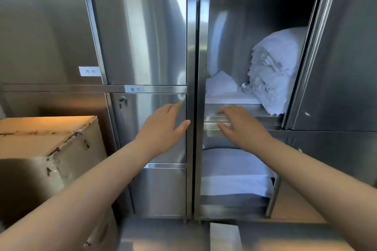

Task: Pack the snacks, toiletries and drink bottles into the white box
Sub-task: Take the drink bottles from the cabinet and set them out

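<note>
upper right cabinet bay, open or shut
Open. The bay shows its dark inside, with a stack of white linen on its shelf; the door stands aside to the right.

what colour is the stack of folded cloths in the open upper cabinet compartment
White; the folded cloths show best in the head view.

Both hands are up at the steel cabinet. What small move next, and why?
Probably open the closed door by the left hand: both hands are open and empty, and the open compartment by the right hand shows mainly white linens.
</note>
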The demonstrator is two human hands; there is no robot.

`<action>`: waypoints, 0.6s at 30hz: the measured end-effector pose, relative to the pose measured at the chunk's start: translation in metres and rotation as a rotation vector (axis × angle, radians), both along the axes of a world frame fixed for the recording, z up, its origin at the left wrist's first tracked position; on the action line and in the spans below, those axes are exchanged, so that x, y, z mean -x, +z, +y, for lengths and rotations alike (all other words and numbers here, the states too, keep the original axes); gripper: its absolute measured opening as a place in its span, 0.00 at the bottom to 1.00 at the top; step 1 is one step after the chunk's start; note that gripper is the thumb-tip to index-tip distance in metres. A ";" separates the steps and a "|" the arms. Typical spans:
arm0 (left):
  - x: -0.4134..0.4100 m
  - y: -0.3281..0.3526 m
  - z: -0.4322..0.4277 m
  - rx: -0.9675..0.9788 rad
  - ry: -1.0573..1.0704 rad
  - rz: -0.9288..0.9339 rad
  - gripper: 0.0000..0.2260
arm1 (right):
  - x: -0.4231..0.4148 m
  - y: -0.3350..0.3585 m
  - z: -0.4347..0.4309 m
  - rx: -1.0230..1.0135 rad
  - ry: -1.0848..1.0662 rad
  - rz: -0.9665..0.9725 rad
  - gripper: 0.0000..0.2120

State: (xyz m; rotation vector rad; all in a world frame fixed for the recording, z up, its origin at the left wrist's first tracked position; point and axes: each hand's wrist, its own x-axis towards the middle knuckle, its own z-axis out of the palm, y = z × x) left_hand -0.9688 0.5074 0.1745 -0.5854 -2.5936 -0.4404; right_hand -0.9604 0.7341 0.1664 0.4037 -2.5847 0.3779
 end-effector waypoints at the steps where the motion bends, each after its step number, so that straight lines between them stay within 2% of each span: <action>1: 0.021 -0.002 0.013 0.001 -0.029 0.002 0.27 | 0.013 -0.002 0.014 0.003 -0.033 -0.008 0.17; 10: 0.164 -0.030 0.143 0.055 -0.202 -0.063 0.30 | 0.096 -0.033 0.137 0.002 -0.245 -0.090 0.20; 18: 0.286 -0.055 0.241 0.111 -0.196 -0.120 0.31 | 0.217 -0.055 0.247 0.013 -0.279 -0.124 0.19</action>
